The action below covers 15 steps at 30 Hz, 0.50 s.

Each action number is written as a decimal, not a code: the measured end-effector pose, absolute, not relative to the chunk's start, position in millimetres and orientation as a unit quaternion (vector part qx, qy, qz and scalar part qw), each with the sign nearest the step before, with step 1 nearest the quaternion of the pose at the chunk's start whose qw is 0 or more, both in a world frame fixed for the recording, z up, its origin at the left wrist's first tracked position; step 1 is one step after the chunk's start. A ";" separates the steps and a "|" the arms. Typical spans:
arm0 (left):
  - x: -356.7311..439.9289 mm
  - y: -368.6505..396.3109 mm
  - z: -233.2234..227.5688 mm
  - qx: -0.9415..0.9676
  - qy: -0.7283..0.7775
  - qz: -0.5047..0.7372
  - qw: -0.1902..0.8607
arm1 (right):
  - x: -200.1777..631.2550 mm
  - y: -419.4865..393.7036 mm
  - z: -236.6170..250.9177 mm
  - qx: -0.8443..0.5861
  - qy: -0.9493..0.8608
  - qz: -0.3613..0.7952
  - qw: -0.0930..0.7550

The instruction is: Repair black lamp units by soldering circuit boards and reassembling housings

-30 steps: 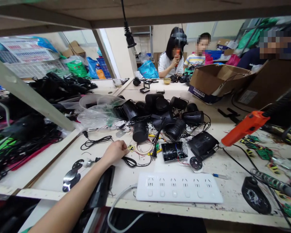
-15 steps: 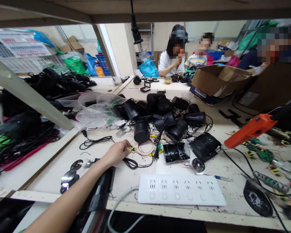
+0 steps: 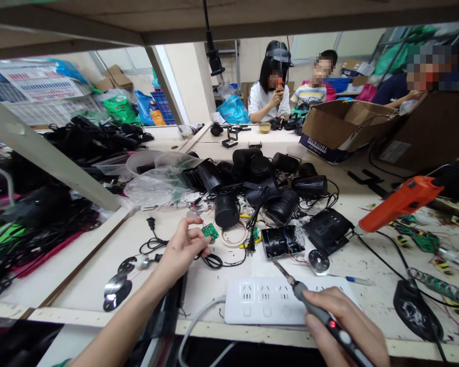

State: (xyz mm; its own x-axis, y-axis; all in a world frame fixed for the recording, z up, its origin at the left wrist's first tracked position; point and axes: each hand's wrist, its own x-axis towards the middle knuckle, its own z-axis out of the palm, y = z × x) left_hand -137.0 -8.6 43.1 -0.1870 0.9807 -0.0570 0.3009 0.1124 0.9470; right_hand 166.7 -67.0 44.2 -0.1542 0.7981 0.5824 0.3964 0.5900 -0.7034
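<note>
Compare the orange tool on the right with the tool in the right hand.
The orange tool is thick, bright and lies unheld above the bench; the soldering iron is slim, grey and gripped in the right hand. The iron shows a thin metal tip and a red light. Both point left.

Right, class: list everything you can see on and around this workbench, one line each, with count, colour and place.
small circuit board: one, green, in the left hand.
soldering iron: one, grey, in the right hand.
power strip: one, white, front edge of the bench.
speaker housings: a pile, black, bench middle.
glue gun: one, orange, right.
cardboard box: one, brown, far right.
plastic bags: several, clear, left of the pile.
people: three, seated at the far end.
left hand: grip shut on the board.
right hand: grip shut on the iron.
</note>
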 end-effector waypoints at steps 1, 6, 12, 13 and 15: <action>-130.9 -10.9 43.2 0.497 0.616 0.449 0.415 | 160.3 -66.2 42.4 -0.400 -0.730 0.212 0.513; -114.7 -18.5 38.0 0.509 0.604 0.451 0.415 | 135.1 -64.3 34.6 -0.355 -0.721 0.261 0.534; -116.3 -18.4 38.4 0.560 0.614 0.370 0.416 | 125.2 -60.6 32.1 -0.351 -0.711 0.276 0.543; -116.6 -18.1 39.0 0.573 0.616 0.359 0.404 | 124.4 -60.5 32.3 -0.353 -0.707 0.279 0.545; -116.7 -17.7 39.6 0.584 0.627 0.350 0.379 | 123.0 -60.6 32.6 -0.352 -0.703 0.282 0.551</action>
